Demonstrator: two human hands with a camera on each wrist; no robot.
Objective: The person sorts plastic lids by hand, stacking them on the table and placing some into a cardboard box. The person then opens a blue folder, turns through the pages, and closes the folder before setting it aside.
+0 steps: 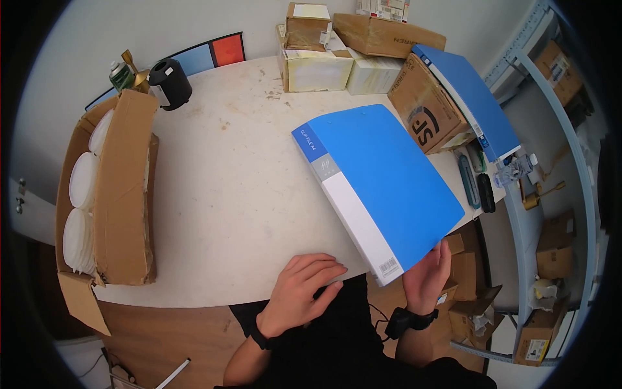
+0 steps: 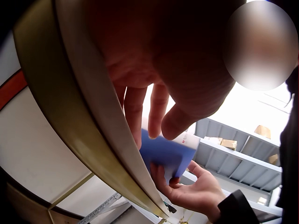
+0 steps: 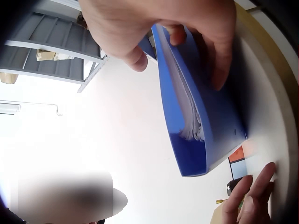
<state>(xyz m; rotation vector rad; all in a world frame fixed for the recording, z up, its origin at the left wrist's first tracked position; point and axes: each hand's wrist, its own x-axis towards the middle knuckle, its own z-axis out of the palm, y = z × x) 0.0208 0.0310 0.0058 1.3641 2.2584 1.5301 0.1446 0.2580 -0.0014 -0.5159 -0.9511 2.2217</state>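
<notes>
A blue A4 clip file (image 1: pixel 382 175), with a white label along its spine, lies slanted over the right front of the table. White sheets (image 3: pixel 189 109) show between its covers in the right wrist view. My right hand (image 1: pixel 427 279) supports the near right corner from below. Its fingers (image 3: pixel 222 65) touch the underside, while its thumb (image 3: pixel 138 61) stands apart from the cover. At the table's front edge my left hand (image 1: pixel 303 292) has loosely bent fingers and holds nothing. Those fingers point towards the spine's lower end, a short way off.
On the left stands a long cardboard box (image 1: pixel 126 194) with white round lids (image 1: pixel 83 180). A black cylinder (image 1: pixel 170 84) is behind it. Cartons (image 1: pixel 317 70) stand at the back; another blue file (image 1: pixel 470 97) leans on a brown box (image 1: pixel 427 107). Metal shelving (image 1: pixel 570 123) flanks the right.
</notes>
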